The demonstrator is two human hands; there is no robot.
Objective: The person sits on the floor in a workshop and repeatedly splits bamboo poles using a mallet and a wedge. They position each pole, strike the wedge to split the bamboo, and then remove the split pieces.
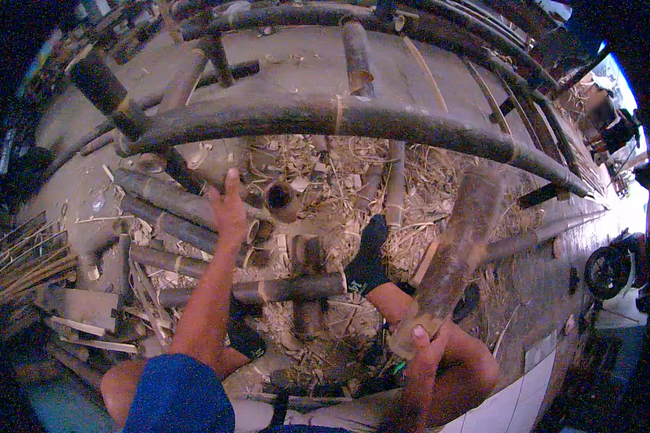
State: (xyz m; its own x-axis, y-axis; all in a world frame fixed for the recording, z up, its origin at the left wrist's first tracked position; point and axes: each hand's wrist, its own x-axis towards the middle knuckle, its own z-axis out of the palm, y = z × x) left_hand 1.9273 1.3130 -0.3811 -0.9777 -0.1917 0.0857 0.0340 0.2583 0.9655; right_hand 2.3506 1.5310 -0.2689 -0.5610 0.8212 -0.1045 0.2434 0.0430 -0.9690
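Observation:
My right hand (pixel 426 348) grips the lower end of a thick brown bamboo section (pixel 451 249), thumb across its near rim. The section tilts up and away to the right, its far end blurred. My left hand (pixel 229 211) reaches forward with fingers stretched out and nothing in them. Beneath and beside it lie several dark bamboo lengths (pixel 167 196). Just right of that hand, a short hollow bamboo piece (pixel 282 202) shows its open end. Another bamboo length (pixel 267 290) lies crosswise between my legs, near an upright-looking dark bamboo piece (pixel 308 252).
A long bamboo rail (pixel 267 119) of a raised frame crosses ahead of me. Wood shavings (pixel 289 155) cover the floor around my feet. Thin split sticks (pixel 40 270) and a flat board (pixel 87 307) lie at left. A motorcycle wheel (pixel 608 273) stands at far right.

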